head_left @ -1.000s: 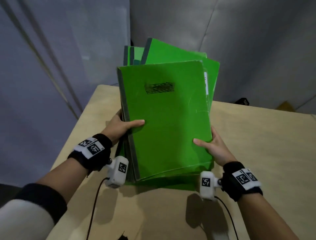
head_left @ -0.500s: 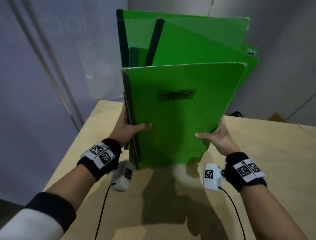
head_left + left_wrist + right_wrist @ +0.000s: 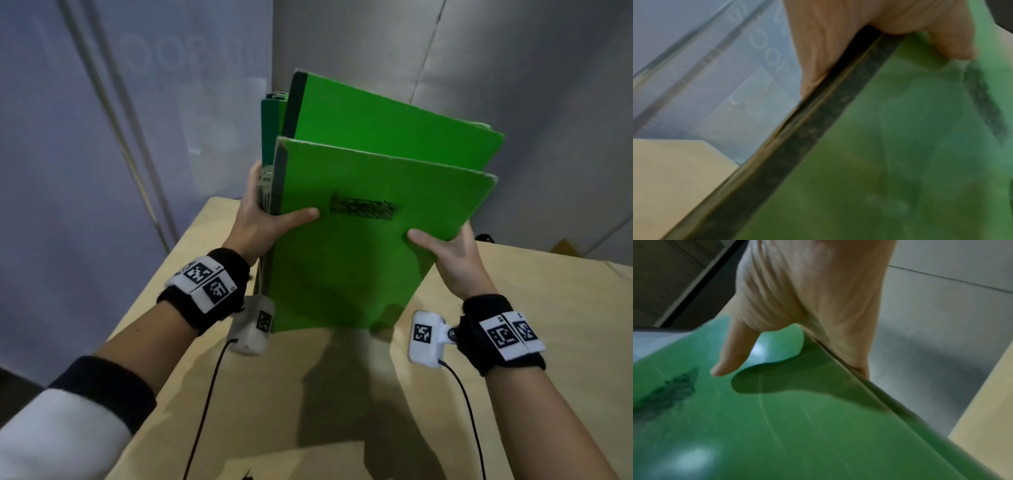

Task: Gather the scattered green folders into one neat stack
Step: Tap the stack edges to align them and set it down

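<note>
Left hand (image 3: 260, 222): I am gripping the spine side of the green folders (image 3: 349, 260), my thumb lying across the front cover and my fingers wrapped behind the bundle. Right hand (image 3: 452, 253): I am clasping the opposite, open edge, thumb flat on the front cover, fingers hidden behind. Both my hands are closed round the same bundle, one on each side.

Item one, table (image 3: 513, 342): pale wood, lying under everything; I am casting a dark shadow of the bundle and my arms across it.

Item two, green folders: I am holding them upright on their lower edge, which is sitting at or just above the table top; I cannot tell whether it is touching. They are leaning over to my right. The covers are standing uneven, the rear ones rising above the front one. The front cover is bearing a dark scribbled patch (image 3: 364, 209) near its middle. The left wrist view is showing the dark spine strip (image 3: 818, 129) running diagonally beneath my palm (image 3: 838, 40); the right wrist view is showing my thumb (image 3: 735, 353) pressing on the glossy cover (image 3: 797, 426).

Item three, wrist bands (image 3: 205, 284): black, carrying white coded tags, on both my wrists.

Item four, wrist cameras (image 3: 426, 337): small white units, each trailing a black cable.
</note>
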A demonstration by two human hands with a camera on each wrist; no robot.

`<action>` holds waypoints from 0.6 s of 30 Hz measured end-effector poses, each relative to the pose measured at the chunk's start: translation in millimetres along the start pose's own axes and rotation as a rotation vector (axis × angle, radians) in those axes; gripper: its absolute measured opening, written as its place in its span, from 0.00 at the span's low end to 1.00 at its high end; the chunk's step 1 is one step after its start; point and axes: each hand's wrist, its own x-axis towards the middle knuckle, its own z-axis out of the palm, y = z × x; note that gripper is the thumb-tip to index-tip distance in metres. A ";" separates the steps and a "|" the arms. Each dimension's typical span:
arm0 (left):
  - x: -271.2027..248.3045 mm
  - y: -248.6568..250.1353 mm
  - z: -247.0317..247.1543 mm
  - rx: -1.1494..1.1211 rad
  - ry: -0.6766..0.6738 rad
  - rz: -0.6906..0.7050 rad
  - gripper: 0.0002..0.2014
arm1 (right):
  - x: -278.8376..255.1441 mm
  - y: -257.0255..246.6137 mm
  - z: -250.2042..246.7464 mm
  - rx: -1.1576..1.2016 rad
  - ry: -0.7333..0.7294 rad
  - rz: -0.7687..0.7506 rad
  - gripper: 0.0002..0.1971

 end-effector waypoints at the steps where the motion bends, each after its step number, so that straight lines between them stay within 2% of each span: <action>1: 1.3 4.5 1.1 -0.011 0.014 0.008 0.63 | 0.6 -6.9 0.6 0.027 0.030 -0.005 0.56; 7: -1.3 19.9 8.1 -0.035 0.076 0.049 0.57 | 3.2 -36.0 9.4 0.029 0.174 -0.053 0.63; 9: -4.2 17.9 9.2 -0.032 0.093 0.047 0.57 | 0.5 -39.8 14.3 -0.004 0.213 -0.108 0.59; 14: 0.5 8.1 0.1 -0.018 0.003 -0.005 0.58 | 8.1 -36.2 7.9 -0.097 0.262 -0.157 0.33; 18: -1.3 10.9 6.2 -0.054 0.105 0.076 0.62 | 16.2 -27.6 9.8 -0.159 0.254 -0.189 0.34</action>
